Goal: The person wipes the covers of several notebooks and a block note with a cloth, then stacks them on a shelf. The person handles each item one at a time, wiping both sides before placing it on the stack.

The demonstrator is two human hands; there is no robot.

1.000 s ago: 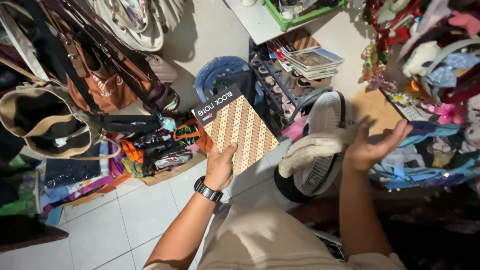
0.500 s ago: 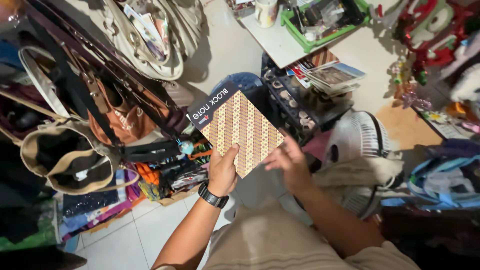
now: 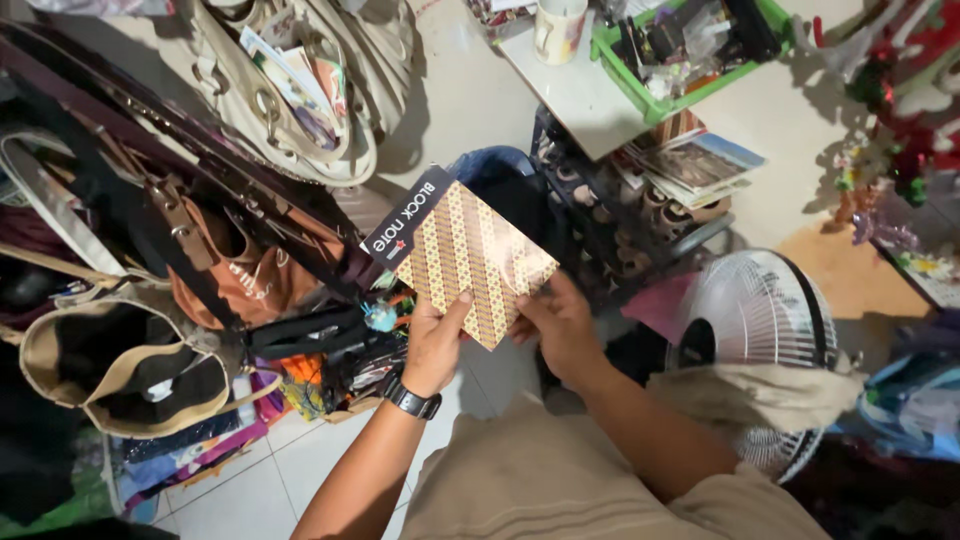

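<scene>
I have both hands, left hand (image 3: pixel 436 345) and right hand (image 3: pixel 560 325), clamped on the patterned notepad (image 3: pixel 470 262); white fan (image 3: pixel 755 330) at three o'clock

Notebook (image 3: pixel 465 262), patterned cover: lower corner hidden under the left hand's (image 3: pixel 436 345) thumb and the right hand's (image 3: pixel 562 335) fingers. White fan (image 3: pixel 760 330), right of the right hand: lower grille covered by a beige cloth (image 3: pixel 760 395). Cream bag (image 3: pixel 300 90), above the left hand: top cut off by the upper edge. Green tray (image 3: pixel 700 45), above the right hand: contents too jumbled to identify. Both forearms run out of the lower edge.
</scene>
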